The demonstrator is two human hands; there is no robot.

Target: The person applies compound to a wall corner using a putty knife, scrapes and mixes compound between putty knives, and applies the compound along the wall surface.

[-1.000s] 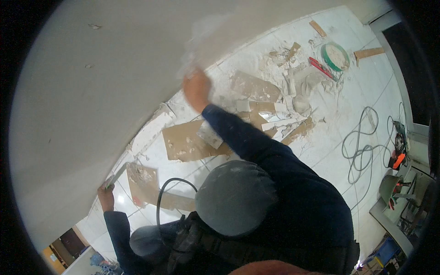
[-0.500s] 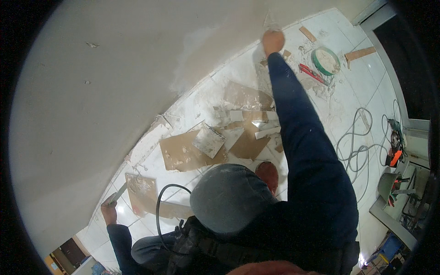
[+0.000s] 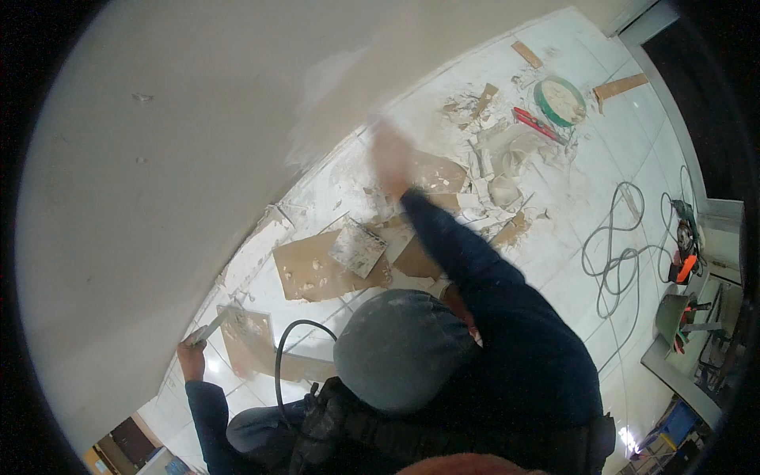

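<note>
One flat scraper [image 3: 210, 323] is held in the curled left hand [image 3: 191, 359], just beside the smooth, white-smeared wall [image 3: 198, 150]; the right hand [image 3: 390, 158] is blurred near the wall, so how far it is spread and any hold cannot be told. Out from the wall, one speckled, square plate [image 3: 358, 246] is laid on a torn brown sheet [image 3: 305, 269], and one round, green tub [image 3: 542, 104] and two brown strips [image 3: 620, 85] are seen on glossy tiles [image 3: 629, 146].

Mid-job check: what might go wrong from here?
Brown boards lie scattered on the tiles and might slide underfoot. The cable lies in loops and could snag a foot. The scraper in the left hand appears close to the wall and may scratch it.
</note>
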